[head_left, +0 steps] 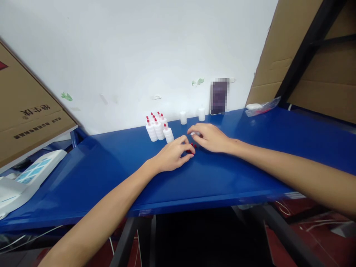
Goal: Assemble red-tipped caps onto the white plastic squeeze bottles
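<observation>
My left hand (174, 154) is low over the blue table, its thumb and fingertips drawn together around small red caps (192, 145). Fingers partly cover these caps, so which one is gripped is hard to see. Just to the right, my right hand (210, 138) has its fingers curled on a small white piece (195, 133), mostly hidden by the hand. Beyond my left hand stands a cluster of white squeeze bottles (158, 130) with red-tipped nozzles. One more such bottle (168, 134) stands at the cluster's right front, close to my left hand.
Two white bottles without red tips, one left (183, 118) and one right (201, 114), stand by the wall. A phone (219, 97) leans there. A clear plastic bag (263, 107) lies at the right back. A white device (36, 174) sits left on the blue table (94, 178).
</observation>
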The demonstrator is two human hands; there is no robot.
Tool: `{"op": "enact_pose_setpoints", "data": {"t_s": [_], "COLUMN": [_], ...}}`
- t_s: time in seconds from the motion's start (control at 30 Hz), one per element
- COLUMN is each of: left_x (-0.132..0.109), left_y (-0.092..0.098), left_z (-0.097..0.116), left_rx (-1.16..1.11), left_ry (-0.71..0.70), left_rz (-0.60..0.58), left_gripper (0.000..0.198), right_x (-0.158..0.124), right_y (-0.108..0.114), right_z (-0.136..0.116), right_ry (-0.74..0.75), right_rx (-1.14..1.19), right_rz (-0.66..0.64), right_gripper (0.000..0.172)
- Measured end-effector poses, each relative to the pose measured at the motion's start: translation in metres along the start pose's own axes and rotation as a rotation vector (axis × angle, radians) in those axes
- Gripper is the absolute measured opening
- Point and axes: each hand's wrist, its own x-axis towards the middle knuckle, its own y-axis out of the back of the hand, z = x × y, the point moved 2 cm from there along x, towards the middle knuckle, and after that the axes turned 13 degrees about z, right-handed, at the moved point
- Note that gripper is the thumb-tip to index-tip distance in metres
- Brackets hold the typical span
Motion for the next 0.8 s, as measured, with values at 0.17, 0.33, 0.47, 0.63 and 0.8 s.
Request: {"op": "enact_pose_setpoints", "data": {"t_s": [0.17,0.33,0.47,0.63,0.8], "left_x": [0.002,0.003,0.003,0.003,0.003], "left_y": [0.003,0.011,0.012,0.012,0.013], "left_z": [-0.002,-0.006,-0.007,-0.006,-0.004], "left_rx": [-0.018,0.043,0.076,0.122,0.225], "left_ry": [-0.023,-0.075,-0.110,-0.137,-0.226], "left_rz": [0.178,0.481,0.526,0.528,0.519], "left_gripper": [0.020,0.016,0.014,0.015,0.016], "right_x": [0.000,-0.001,-0.002,-0.003,-0.005], "right_y": [0.001,0.002,0.004,0.005,0.003], "right_z": [-0.002,-0.006,-0.012,-0.013,-0.013], "right_ry": [-0.004,0.030,0.095,0.121,0.104], "right_rx": [0.011,0.090,0.227,0.299,0.289], "right_rz": [-0.008,-0.011,-0.001,-0.027,-0.048], "right_gripper": [0.030,0.026,0.025,0.031,0.036]}}
